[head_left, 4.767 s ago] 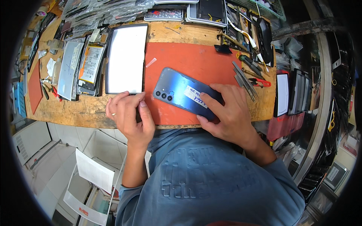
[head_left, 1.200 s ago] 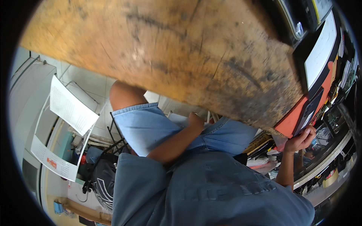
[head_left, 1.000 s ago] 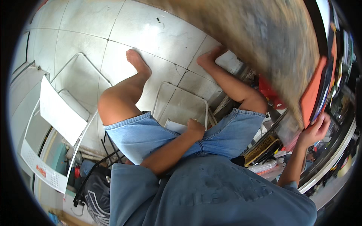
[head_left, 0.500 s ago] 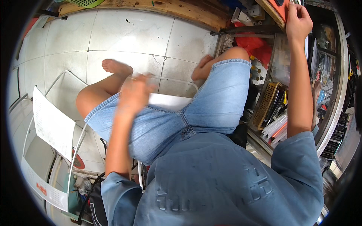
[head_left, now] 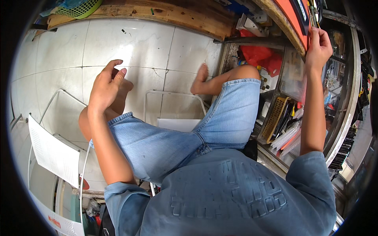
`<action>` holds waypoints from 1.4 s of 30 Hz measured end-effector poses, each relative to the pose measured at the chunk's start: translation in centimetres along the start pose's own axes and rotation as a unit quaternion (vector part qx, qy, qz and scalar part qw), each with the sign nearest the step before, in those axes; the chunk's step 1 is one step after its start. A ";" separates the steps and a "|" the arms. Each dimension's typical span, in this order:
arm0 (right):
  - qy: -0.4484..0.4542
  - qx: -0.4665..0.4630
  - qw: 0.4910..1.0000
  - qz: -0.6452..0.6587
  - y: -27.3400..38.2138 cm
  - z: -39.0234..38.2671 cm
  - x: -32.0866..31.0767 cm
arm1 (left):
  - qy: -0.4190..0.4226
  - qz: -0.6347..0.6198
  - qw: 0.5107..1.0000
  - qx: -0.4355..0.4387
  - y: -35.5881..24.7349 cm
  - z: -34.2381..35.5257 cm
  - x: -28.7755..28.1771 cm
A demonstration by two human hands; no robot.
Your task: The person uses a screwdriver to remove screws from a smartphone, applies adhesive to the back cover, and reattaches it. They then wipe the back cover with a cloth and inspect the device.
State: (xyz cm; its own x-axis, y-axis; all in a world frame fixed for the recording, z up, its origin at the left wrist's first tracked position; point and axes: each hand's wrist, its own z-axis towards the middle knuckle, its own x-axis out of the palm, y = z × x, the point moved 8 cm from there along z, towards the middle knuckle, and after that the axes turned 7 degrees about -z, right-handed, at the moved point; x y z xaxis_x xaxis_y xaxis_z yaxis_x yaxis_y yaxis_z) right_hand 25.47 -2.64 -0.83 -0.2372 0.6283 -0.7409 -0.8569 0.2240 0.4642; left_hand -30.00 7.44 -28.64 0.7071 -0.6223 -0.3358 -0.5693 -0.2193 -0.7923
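My left hand (head_left: 105,88) hangs in the air over my left leg, its fingers loosely bent and apart, holding nothing that I can see. My right hand (head_left: 318,51) is raised to the worktable's edge (head_left: 281,27) at the upper right, fingertips pinched at the orange mat (head_left: 288,15); what is between them is hidden. A dark phone-shaped object (head_left: 300,15) lies on that mat, just beyond these fingers.
A white folding chair (head_left: 53,151) stands at the left. Below the table are a red plastic bag (head_left: 258,53), a yellow basket (head_left: 273,122) and cluttered metal-framed shelves. My bare feet are on the tiled floor (head_left: 106,43). A green basket (head_left: 80,10) sits at the top left.
My view has turned from the tabletop down to my legs and floor. My left hand has risen from my lap and moved left. My right hand has stayed at the table's edge.
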 end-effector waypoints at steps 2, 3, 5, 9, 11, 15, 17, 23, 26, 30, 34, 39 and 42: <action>0.002 0.001 1.000 -0.004 -0.1 0.0 -0.2 | -0.012 -0.018 1.000 0.008 -0.9 0.0 -0.5; 0.007 0.000 1.000 -0.007 -0.2 0.1 -0.2 | -0.013 -0.031 0.999 0.014 -0.8 0.0 -0.8; 0.017 -0.003 1.000 -0.011 -0.3 0.3 -0.2 | -0.016 -0.054 0.998 0.025 -0.2 -0.3 -1.6; 0.014 -0.002 1.000 0.013 -0.6 0.4 0.3 | -0.036 -0.067 0.997 -0.003 3.1 -1.0 -3.0; 0.018 -0.001 1.000 0.009 -1.1 0.6 0.3 | -0.042 -0.056 0.998 -0.006 4.1 -1.4 -3.2; 0.005 -0.008 0.999 0.035 -1.8 0.6 0.1 | -0.061 -0.075 0.995 0.024 2.8 -1.1 -4.4; 0.007 -0.018 0.999 0.034 -1.8 0.9 0.3 | -0.097 -0.136 0.983 0.071 2.2 -0.1 -5.4; 0.007 -0.012 1.000 0.017 -1.1 0.6 0.7 | -0.255 -0.230 0.938 0.041 4.4 -0.5 -10.0; 0.024 -0.034 0.999 0.014 -0.9 1.0 1.1 | -0.303 -0.253 0.919 0.019 6.7 -1.7 -11.8; 0.028 -0.018 0.999 -0.024 -2.3 0.9 0.5 | -0.309 -0.290 0.906 -0.002 8.1 -2.7 -12.0; 0.034 -0.006 0.999 -0.014 -2.8 1.1 0.6 | -0.312 -0.296 0.902 -0.023 9.8 -3.6 -12.5; 0.025 -0.021 0.999 -0.003 -2.1 1.4 0.5 | -0.312 -0.275 0.909 0.032 7.3 -1.8 -11.5; 0.020 -0.031 0.999 -0.018 -1.9 1.2 0.3 | -0.299 -0.026 0.952 0.069 5.3 1.6 -8.6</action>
State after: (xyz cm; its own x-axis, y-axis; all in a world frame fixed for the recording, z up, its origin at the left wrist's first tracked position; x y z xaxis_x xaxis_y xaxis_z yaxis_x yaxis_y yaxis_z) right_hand 27.54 -1.95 -1.33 -0.2227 0.5900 -0.7761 -0.8913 0.1993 0.4073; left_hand -38.38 12.84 -30.81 0.8684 -0.0662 -0.4914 -0.4958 -0.1127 -0.8611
